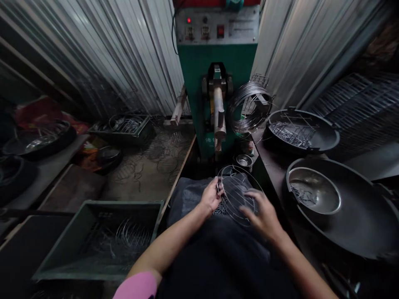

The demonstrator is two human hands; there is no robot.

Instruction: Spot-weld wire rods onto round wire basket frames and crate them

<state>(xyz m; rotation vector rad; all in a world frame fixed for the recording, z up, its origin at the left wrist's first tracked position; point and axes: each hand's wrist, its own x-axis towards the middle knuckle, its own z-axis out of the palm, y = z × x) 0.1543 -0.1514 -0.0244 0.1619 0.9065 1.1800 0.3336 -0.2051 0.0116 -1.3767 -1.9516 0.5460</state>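
My left hand (212, 195) grips the left edge of a round wire rack (237, 189), a thin metal ring crossed by straight wires, tilted above my lap. Over the rack's right side hovers my right hand (261, 211), slightly blurred, its fingers spread; whether the fingertips touch the wires I cannot tell. Loose short wires (220, 209) lie on the dark cloth (187, 195) across my lap, under the rack. Straight ahead stands a green machine (196, 83) with a lit red lamp and a thick metal arm (218, 112) pointing towards me.
A bundle of wire rings (249, 106) hangs right of the machine arm. At right, a large black pan (358, 224) holds a steel bowl (335, 195); another pan (326, 137) behind holds wire pieces. At left sits a green crate (59, 249) with curved wires inside.
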